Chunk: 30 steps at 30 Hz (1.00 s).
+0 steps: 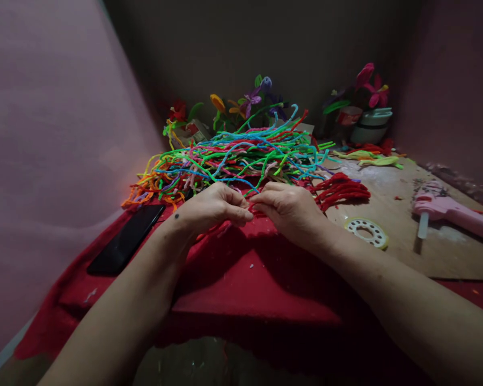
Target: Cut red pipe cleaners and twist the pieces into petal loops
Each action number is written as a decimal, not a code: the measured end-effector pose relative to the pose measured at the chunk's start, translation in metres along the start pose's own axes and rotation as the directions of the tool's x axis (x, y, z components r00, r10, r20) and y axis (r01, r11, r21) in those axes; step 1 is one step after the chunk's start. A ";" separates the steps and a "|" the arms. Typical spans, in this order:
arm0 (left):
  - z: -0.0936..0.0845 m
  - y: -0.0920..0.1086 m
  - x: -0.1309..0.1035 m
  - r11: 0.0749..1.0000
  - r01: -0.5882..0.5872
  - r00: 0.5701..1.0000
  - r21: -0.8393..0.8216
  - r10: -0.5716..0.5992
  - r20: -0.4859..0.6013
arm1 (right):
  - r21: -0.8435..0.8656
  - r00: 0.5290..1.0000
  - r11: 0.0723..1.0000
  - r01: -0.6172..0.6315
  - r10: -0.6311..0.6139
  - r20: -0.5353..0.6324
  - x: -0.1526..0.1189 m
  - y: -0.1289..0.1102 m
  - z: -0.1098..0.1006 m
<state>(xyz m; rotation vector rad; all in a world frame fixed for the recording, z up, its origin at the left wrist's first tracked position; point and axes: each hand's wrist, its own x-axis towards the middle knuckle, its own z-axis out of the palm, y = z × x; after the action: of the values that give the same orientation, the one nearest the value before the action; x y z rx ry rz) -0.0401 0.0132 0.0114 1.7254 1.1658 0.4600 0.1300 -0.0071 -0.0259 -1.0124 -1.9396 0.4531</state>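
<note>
Both hands meet over the red cloth (257,279), their fingertips nearly touching. My left hand (215,205) is closed in a pinch, thumb and forefinger together, on a red pipe cleaner (258,213). From the other side my right hand (287,209) pinches the same red piece, of which only a little shows between the fingers. A red strand (209,234) hangs out below my left hand. Right behind the hands lies a big tangled heap of colourful pipe cleaners (241,155). Bent red pieces (342,192) lie just right of my right hand.
A black phone (126,240) lies at the left. On the cardboard (406,257) at the right are a tape spool (366,232) and a pink glue gun (446,209) with a glue stick. Fuzzy flowers (251,99) and a pale pot (371,124) stand along the back wall.
</note>
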 end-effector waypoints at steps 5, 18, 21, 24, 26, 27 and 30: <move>0.003 0.002 -0.001 0.997 -0.048 0.984 -0.058 0.038 -0.173 | 0.055 0.983 0.985 -0.167 0.162 0.083 0.003 0.001 -0.004; 0.006 -0.002 -0.001 0.984 -0.165 0.962 -0.059 0.147 -0.232 | 0.197 0.927 0.927 -0.319 0.262 0.268 0.006 -0.001 -0.009; 0.008 -0.004 0.001 0.975 -0.125 0.978 -0.182 0.091 -0.188 | 0.221 0.930 0.915 -0.339 0.289 0.230 0.005 -0.003 -0.008; 0.011 -0.005 0.004 0.962 -0.108 0.980 -0.251 0.062 -0.187 | 0.280 0.913 0.876 -0.393 0.336 0.231 0.005 -0.002 -0.005; 0.014 -0.005 0.004 0.957 -0.128 0.977 -0.259 0.077 -0.199 | 0.320 0.910 0.857 -0.404 0.343 0.232 0.004 -0.001 -0.003; 0.015 -0.005 0.004 0.956 -0.139 0.975 -0.258 0.087 -0.203 | 0.338 0.915 0.854 -0.395 0.335 0.225 0.004 0.000 -0.002; 0.017 -0.003 0.002 0.957 -0.159 0.971 -0.242 0.108 -0.212 | 0.367 0.924 0.849 -0.380 0.330 0.194 0.004 0.001 -0.001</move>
<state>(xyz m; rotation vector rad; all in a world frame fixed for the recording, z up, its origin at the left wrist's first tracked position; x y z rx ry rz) -0.0281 0.0068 0.0005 1.5626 1.0757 0.8454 0.1301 -0.0034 -0.0237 -1.0895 -1.6617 1.1011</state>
